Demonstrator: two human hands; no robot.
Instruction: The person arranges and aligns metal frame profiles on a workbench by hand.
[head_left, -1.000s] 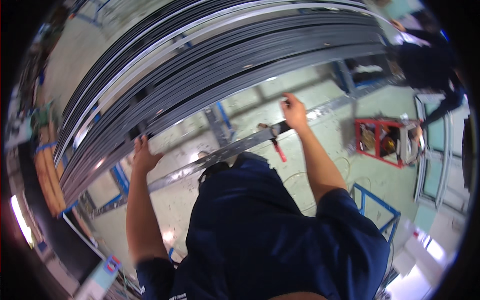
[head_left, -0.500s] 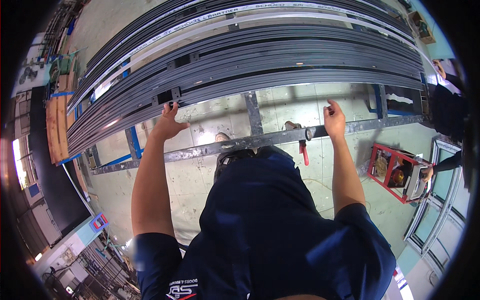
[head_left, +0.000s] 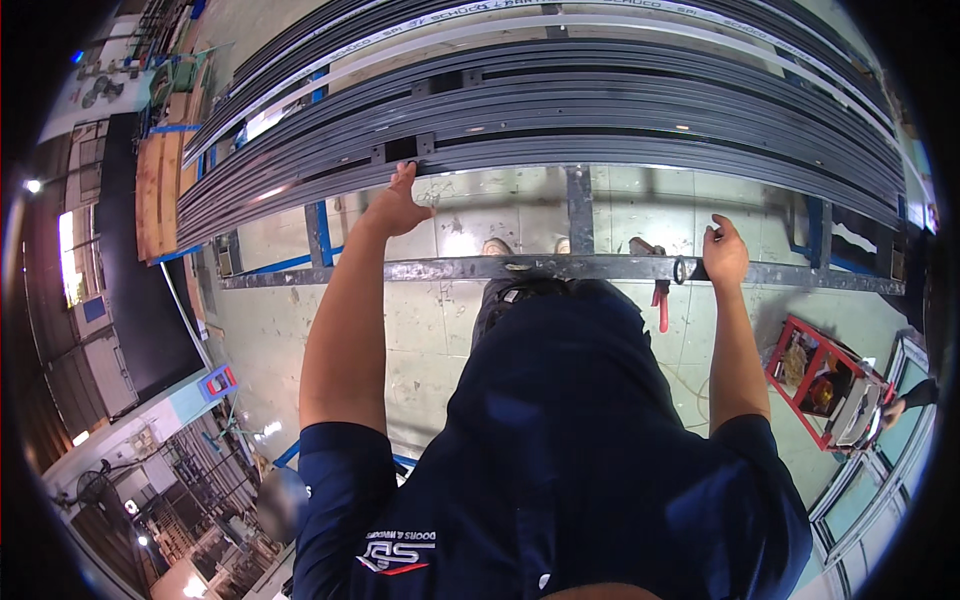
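a smooth, satin metal sheen is shown by the grey profiles (head_left: 600, 125), while the metal beam (head_left: 430, 270) is roughened by scuffs; glossy tile is seen in the floor (head_left: 430, 350) (matt cloth in the navy shirt (head_left: 620, 470)), and grained wood in the boards (head_left: 160, 195).

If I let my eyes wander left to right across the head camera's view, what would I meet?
Wooden boards, the left hand, a red-handled tool, the right hand, a red-framed box.
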